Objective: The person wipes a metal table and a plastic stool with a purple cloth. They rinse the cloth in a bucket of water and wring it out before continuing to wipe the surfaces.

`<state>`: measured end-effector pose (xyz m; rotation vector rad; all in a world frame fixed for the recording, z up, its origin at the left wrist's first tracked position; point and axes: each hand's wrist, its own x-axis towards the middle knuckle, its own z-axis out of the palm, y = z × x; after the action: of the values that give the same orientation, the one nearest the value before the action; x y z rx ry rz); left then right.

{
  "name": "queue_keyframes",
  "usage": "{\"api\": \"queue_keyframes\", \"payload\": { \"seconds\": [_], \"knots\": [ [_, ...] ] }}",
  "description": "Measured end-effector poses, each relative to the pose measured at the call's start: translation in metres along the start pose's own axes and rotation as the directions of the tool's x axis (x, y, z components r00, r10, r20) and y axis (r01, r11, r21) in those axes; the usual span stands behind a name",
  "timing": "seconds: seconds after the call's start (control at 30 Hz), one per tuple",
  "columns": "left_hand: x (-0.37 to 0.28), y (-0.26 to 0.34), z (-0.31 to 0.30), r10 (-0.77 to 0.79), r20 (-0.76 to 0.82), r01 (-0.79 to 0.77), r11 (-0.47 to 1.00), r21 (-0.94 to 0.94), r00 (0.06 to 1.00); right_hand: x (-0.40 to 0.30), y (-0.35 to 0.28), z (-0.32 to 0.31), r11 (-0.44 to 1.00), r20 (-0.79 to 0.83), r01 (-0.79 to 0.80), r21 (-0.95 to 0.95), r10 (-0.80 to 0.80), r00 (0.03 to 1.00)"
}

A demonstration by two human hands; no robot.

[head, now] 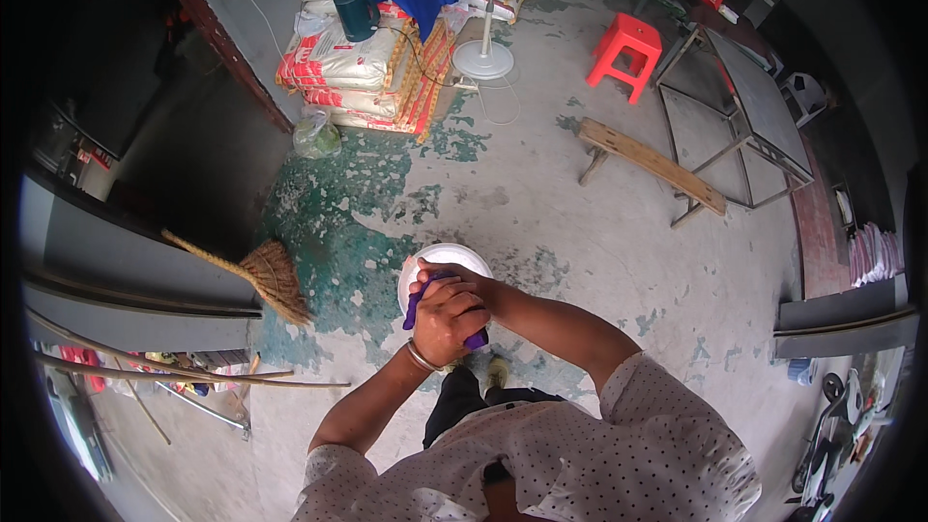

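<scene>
A purple cloth [415, 308] is bunched between my two hands, with one end sticking out at the left and another below the fingers. My left hand [448, 315], with a silver bangle at the wrist, is closed around it from the near side. My right hand [444, 270] grips it from the far side, its palm partly hidden behind the left fingers. Under the hands is a round white basin [464, 254]; its contents are mostly hidden by my hands and cannot be told.
A straw broom [272, 283] leans at the left near long wooden poles [181, 370]. Stacked sacks [348, 61] and a white fan stand [483, 59] are ahead. A wooden bench [652, 163], red plastic stool [627, 51] and metal-framed table [757, 101] stand at the right.
</scene>
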<state>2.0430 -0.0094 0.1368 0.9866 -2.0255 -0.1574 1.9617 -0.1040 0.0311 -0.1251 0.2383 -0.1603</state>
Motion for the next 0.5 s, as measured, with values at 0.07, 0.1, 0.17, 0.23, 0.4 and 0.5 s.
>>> {"api": "queue_keyframes", "payload": {
  "seconds": [0.07, 0.1, 0.17, 0.23, 0.4, 0.5],
  "knots": [
    [-0.013, -0.014, -0.006, 0.058, 0.104, -0.059, 0.998, 0.007, 0.993, 0.016, -0.004, 0.016, 0.990, -0.124, -0.109, -0.085, 0.098, 0.987],
    [-0.016, -0.020, -0.007, 0.093, 0.152, -0.095, 0.996, 0.001, 0.984, 0.021, -0.008, 0.018, 0.979, -0.171, -0.156, -0.130, 0.133, 0.976],
    [-0.018, -0.035, -0.008, 0.142, 0.198, -0.146, 0.989, 0.002, 0.970, 0.036, -0.016, 0.018, 0.935, -0.254, -0.266, -0.236, 0.205, 0.945],
    [-0.026, -0.049, -0.003, 0.167, 0.292, -0.167, 0.986, -0.028, 0.942, 0.051, -0.022, 0.009, 0.861, -0.332, -0.382, -0.337, 0.271, 0.903],
    [-0.040, -0.086, 0.017, 0.266, 0.320, -0.236, 0.963, -0.129, 0.909, 0.082, -0.028, -0.012, 0.665, -0.469, -0.567, -0.487, 0.349, 0.812],
    [-0.046, -0.105, 0.027, 0.313, 0.334, -0.277, 0.949, -0.152, 0.889, 0.094, -0.031, -0.023, 0.558, -0.526, -0.610, -0.563, 0.327, 0.785]
  ]
}}
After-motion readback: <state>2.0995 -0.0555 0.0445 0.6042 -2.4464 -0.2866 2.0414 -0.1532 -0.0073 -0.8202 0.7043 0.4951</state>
